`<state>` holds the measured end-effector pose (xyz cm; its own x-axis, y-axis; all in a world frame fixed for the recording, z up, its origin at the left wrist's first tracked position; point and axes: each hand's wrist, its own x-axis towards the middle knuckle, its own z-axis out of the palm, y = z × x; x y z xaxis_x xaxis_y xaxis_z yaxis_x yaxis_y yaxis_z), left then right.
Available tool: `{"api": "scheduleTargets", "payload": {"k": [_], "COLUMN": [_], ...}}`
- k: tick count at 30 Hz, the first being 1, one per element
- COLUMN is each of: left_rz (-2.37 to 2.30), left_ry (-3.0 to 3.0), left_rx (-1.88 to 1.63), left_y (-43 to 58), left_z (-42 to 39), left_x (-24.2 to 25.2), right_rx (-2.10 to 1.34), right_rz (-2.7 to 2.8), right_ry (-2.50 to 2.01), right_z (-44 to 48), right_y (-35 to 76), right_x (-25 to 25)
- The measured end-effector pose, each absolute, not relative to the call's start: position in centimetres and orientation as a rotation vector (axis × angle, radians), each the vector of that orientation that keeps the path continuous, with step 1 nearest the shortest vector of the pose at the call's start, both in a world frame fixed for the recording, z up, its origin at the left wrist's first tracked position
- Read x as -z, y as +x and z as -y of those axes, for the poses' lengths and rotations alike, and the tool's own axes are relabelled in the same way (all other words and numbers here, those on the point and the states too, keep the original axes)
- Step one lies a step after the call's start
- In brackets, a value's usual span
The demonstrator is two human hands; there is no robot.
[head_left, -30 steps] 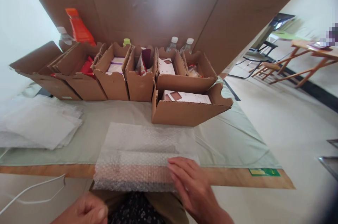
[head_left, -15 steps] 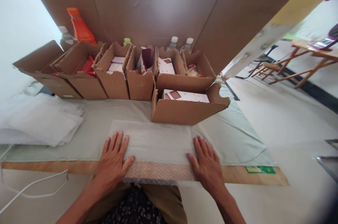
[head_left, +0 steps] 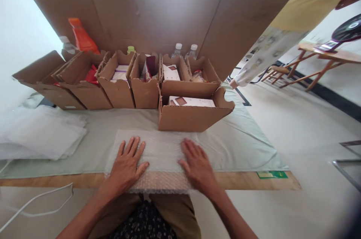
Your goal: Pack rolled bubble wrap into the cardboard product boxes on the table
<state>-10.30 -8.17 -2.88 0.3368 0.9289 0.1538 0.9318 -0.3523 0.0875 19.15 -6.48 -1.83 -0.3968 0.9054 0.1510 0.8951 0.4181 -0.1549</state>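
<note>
A sheet of clear bubble wrap (head_left: pixel 162 156) lies flat on the pale green cloth, its near edge reaching past the wooden table edge. My left hand (head_left: pixel 128 165) rests palm down on its left part, fingers spread. On the right part lies my right hand (head_left: pixel 197 164), also palm down with fingers stretched out and slightly blurred. Neither hand grips anything. Just beyond the wrap stands a cardboard box (head_left: pixel 194 117) that has a white printed carton (head_left: pixel 194 101) inside.
A row of open cardboard bins (head_left: pixel 118 90) stands behind, before a tall cardboard panel (head_left: pixel 158 13). Several bottles, one an orange bottle (head_left: pixel 84 38), stand there. More bubble wrap (head_left: pixel 42 133) is stacked at left. A white cable (head_left: pixel 36 195) hangs front left. Another person (head_left: pixel 282 32) stands at right.
My right hand has moved left across the bubble wrap, closer to my left hand. My left hand stays on the left part. The camera view has shifted a little.
</note>
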Motion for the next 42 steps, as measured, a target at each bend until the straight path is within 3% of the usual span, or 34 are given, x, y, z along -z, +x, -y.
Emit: {"api": "scheduleTargets", "payload": {"k": [5,9,18,26,33,38,42], "left_rz": [1.694,1.54,1.536,2.077,2.55,2.64,2.57], "left_ry": [-2.65,-2.801,-2.84,-2.646,-2.35,-2.237,-2.199], "left_rx": [0.355,0.381,0.385,1.006,1.077,1.105,0.87], "left_y": [-12.6,-13.5,-15.3,-18.6,-16.3,-15.7,-15.6], "left_z": [10.2,13.1,15.0,13.8,12.5,11.2,10.6], "left_x": [2.2,1.2,1.3,0.4,-1.4,-0.9,0.3], "right_rx": [0.193,0.096,-0.157,-0.587,-0.982,-0.778,-0.449], "right_rz": [2.314,2.525,2.287,1.697,1.545,1.499,1.654], "right_ry": [-1.68,-1.436,-1.105,-1.499,-1.465,-1.644,-1.745], "right_z": [12.5,16.5,13.0,13.0,11.8,10.7,9.6], "right_y": [29.4,28.1,25.1,25.0,26.5,26.0,25.2], "right_x": [1.0,-0.1,-1.7,-4.7,-2.7,-0.3,0.9]}}
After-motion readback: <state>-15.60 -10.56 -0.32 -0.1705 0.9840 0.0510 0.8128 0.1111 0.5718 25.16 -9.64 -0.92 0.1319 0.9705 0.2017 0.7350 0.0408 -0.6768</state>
